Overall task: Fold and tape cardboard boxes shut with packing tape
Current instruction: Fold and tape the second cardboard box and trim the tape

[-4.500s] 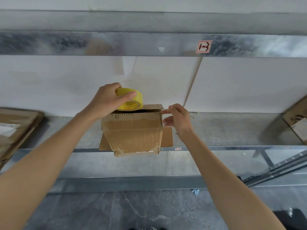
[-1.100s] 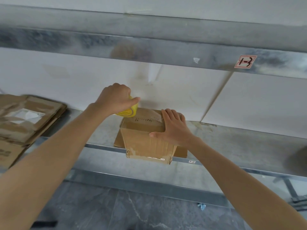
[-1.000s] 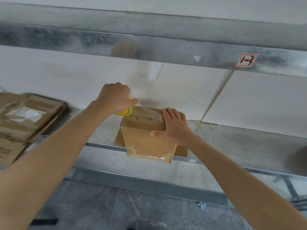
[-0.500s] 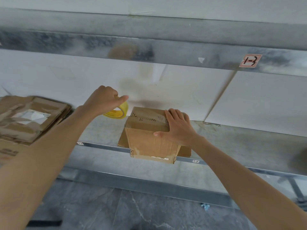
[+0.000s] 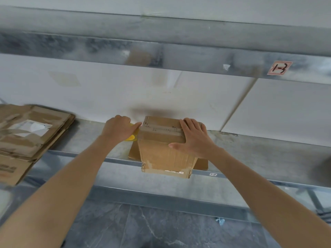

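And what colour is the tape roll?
Yellow. The head view shows the tape roll peeking out under the left hand.

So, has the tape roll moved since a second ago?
Yes. The left hand has carried the tape roll off the box's top, down its left side towards the shelf.

Box (image 5: 166, 151) on shelf (image 5: 259, 154); flattened cardboard stack (image 5: 30, 133) far left.

A cardboard box (image 5: 161, 154) sits on the metal shelf (image 5: 259, 149), overhanging its front edge. The right hand (image 5: 195, 138) lies flat on the box's top at 3 o'clock; the left hand (image 5: 117, 127) grips a yellow tape roll (image 5: 130, 137) just beside it at 9 o'clock.
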Tool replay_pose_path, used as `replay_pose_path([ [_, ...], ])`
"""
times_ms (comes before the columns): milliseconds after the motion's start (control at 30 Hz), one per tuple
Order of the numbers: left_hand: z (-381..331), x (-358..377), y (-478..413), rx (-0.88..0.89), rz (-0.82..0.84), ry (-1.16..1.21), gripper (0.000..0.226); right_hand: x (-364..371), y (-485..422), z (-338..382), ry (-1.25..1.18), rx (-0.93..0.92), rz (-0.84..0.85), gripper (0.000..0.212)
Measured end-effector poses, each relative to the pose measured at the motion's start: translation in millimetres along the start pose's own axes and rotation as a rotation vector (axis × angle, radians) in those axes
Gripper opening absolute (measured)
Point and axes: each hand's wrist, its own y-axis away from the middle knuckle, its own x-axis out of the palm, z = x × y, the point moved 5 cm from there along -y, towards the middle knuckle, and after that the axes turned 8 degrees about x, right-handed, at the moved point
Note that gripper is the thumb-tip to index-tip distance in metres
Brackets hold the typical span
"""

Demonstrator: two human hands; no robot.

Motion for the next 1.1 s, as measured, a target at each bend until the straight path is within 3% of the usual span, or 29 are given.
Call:
replay_pose_path([
  [167, -10, 12, 12, -0.002, -0.035, -0.013, 0.058, -7, 9, 7, 0.15, 0.006, 0.045, 0.099],
  [267, -12, 11, 15, -0.019, -0.042, -0.042, 0.055, -3, 25, 35, 0.261, -0.092, -0.007, 0.079],
  [333, -12, 11, 17, -0.028, -0.041, -0.042, 0.054, 6, 33, 47, 0.196, -0.104, 0.029, 0.069],
  [533, -17, 7, 25, -0.079, -0.026, -0.064, 0.053, 4, 32, 63, 0.132, 0.016, 0.045, 0.08],
  [700, -23, 5, 41, -0.087, 0.01, -0.115, 0.054, 16, 30, 110, 0.065, -0.003, -0.004, 0.083],
  [900, -10, 2, 52, -0.106, 0.241, 0.353, 0.03, 13, 30, 108, -0.083, 0.118, -0.187, 0.062],
  [1100, -3, -5, 65, -0.001, 0.293, 0.649, 0.045, 12, 30, 111, -0.113, 0.158, -0.271, 0.053],
])
